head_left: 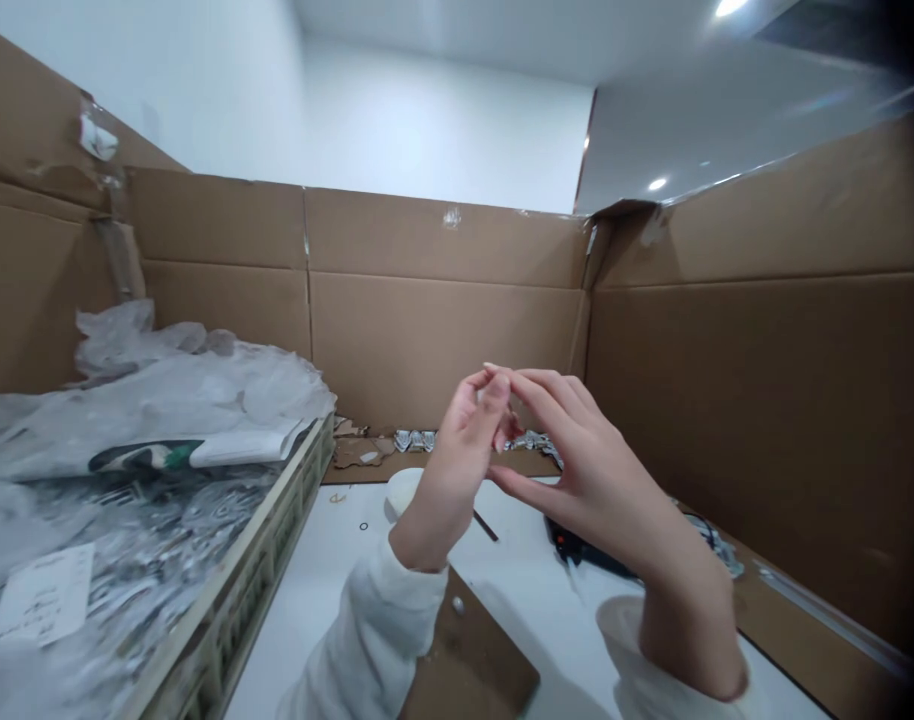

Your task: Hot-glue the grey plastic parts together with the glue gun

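Observation:
My left hand (457, 460) is raised over the white table, its thumb pressed against its bent fingers. Anything between them is too small or hidden to make out. Beside it, my right hand (588, 450) has its fingers stretched out and its thumb held apart from them. The right fingertips meet the tips of the left thumb and fingers, and the right thumb reaches the side of the left hand. Below the hands lies a brown board (494, 665) with a small shiny spot (458, 605) on it. A thin dark strip (485, 526) lies behind the left wrist.
At left stands a plastic crate (277, 570) of bagged shiny parts (164, 540), with a paper label (44, 595). A white round object (401, 490), a small ring (363, 526) and a black device (596, 555) rest on the table (314, 580). Cardboard walls (442, 330) surround it.

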### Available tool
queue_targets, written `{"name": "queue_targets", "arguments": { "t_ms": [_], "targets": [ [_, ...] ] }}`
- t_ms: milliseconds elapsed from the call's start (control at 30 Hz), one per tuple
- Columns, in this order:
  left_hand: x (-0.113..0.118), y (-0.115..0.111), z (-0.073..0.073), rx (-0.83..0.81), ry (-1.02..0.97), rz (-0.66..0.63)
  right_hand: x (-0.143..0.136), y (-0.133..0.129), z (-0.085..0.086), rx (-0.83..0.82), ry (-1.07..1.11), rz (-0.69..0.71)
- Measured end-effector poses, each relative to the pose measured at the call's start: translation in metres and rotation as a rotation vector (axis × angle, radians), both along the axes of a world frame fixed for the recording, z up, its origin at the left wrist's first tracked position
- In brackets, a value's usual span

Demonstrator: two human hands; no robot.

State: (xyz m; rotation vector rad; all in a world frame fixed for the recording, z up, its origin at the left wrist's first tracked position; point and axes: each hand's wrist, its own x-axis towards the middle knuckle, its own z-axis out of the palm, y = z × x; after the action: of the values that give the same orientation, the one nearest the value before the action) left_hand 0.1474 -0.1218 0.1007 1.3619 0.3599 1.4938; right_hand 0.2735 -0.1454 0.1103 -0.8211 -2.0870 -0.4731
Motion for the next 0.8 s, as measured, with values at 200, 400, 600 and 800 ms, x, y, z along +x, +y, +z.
{"name": "queue_targets", "arguments": {
  "t_ms": [200,400,600,800],
  "targets": [
    [0.002,0.005,-0.006,0.004,0.054,-0.211,0.001,0.005,-0.001,-0.052,-0.003,0.022],
    [0.003,0.014,-0.012,-0.061,-0.015,-0.355,0.003,0.008,0.0,-0.145,0.024,0.067],
    [-0.007,0.016,-0.008,-0.084,0.009,-0.445,0.006,0.01,0.001,-0.057,0.086,-0.008],
    [-0.022,0.024,-0.006,-0.031,0.158,-0.365,0.001,0.012,0.0,-0.075,0.045,-0.049]
  ]
}}
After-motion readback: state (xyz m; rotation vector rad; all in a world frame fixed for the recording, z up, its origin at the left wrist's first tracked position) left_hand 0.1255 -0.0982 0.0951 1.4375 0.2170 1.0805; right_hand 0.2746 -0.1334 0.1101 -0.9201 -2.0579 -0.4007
